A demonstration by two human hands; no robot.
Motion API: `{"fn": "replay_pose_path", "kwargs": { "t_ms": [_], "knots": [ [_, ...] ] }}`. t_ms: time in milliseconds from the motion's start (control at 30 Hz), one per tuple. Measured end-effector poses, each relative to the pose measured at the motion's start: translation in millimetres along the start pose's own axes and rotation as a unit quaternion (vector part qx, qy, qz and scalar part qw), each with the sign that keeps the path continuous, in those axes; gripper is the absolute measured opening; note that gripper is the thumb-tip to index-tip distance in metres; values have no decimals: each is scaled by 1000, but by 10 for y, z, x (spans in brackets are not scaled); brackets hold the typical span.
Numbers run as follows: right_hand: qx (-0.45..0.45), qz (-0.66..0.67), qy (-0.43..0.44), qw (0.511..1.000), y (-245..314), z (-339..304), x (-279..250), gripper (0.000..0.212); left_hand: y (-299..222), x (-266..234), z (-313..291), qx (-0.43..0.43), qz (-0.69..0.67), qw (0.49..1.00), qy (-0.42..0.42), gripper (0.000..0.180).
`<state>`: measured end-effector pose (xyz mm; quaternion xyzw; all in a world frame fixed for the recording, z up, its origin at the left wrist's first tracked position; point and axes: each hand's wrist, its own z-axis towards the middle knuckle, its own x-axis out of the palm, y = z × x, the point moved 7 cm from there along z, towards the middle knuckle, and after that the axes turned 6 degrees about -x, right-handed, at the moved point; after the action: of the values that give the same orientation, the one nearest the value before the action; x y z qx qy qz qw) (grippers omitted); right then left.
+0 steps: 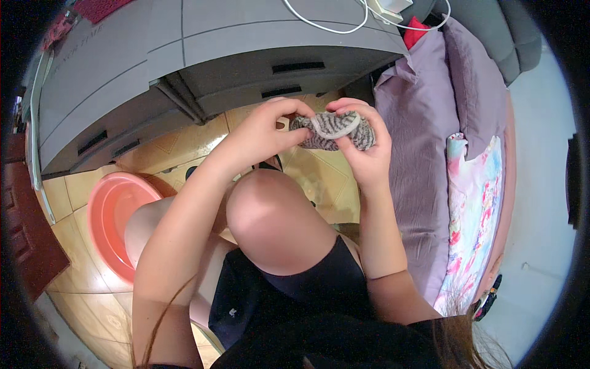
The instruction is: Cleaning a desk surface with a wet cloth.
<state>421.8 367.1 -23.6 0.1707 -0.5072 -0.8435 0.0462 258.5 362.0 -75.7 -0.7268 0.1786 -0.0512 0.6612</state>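
The left hand (273,126) and right hand (372,150) pinch one striped knitted piece (329,136) in open space between four drawer handles (298,67) ahead and purple bedding's edge (399,160) rightward.

grey-and-black striped cloth (330,132); coral basin (114,215); mauve sheet (415,154)

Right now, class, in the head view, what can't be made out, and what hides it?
Head view: striped knitted item, ends partly hidden by left fingers and right fingers; kind unclear.
Head view: pink basin, right part behind the left leg.
Head view: white cable, cut off by the upper edge.
Head view: dark object, cut off by the right rim.
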Motion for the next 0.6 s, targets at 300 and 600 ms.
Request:
{"fn": "replay_pose_path", "kwargs": {
  "t_ms": [300, 600],
  "knots": [
    [74, 78, 32, 994, -147, 50, 20, 28, -35, -172, 45, 10, -39, 999, -28, 16],
    [156, -16, -16, 987, -360, -69, -262, 20, -200, -246, -20, 20, 78, 994, -74, 23]
  ]
}}
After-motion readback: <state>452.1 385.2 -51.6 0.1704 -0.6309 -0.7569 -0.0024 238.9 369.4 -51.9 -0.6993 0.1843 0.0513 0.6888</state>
